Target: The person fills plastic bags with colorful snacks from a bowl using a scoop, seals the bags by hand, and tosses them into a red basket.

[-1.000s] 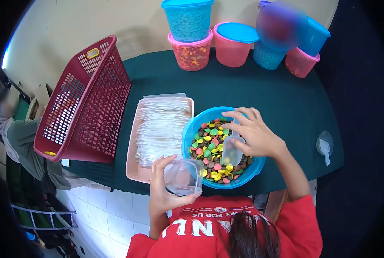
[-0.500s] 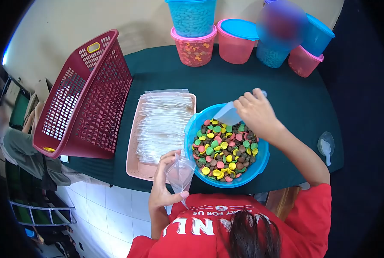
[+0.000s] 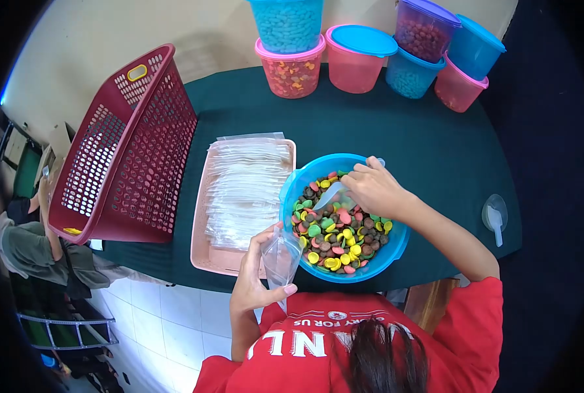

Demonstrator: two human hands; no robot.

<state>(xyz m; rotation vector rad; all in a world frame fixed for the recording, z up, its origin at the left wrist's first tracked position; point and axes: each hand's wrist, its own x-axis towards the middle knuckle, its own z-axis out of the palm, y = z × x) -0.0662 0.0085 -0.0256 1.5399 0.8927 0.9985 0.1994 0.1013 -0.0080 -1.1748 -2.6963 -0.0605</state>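
My left hand (image 3: 256, 278) holds a clear plastic bag (image 3: 281, 257) open beside the near left rim of the blue basin (image 3: 402, 252). Nothing shows inside the bag. My right hand (image 3: 376, 187) is closed around the handle of a translucent scoop (image 3: 331, 195), whose blade is down among the candy-like pieces. Those colourful pieces (image 3: 341, 236), yellow, green, pink and brown, fill the basin. Left of the basin, a pink tray (image 3: 200, 252) carries a stack of flat clear bags (image 3: 247, 190).
A tall maroon basket (image 3: 145, 157) stands at the table's left. Lidded tubs (image 3: 292, 73) line the back, some stacked. A small clear cup with a spoon (image 3: 495, 219) lies at the right on the green tablecloth (image 3: 449, 150). Another person (image 3: 36, 242) is beyond the basket.
My right hand has lowered the scoop from the basin's far rim into the pieces. My left hand has shifted slightly right with the bag.
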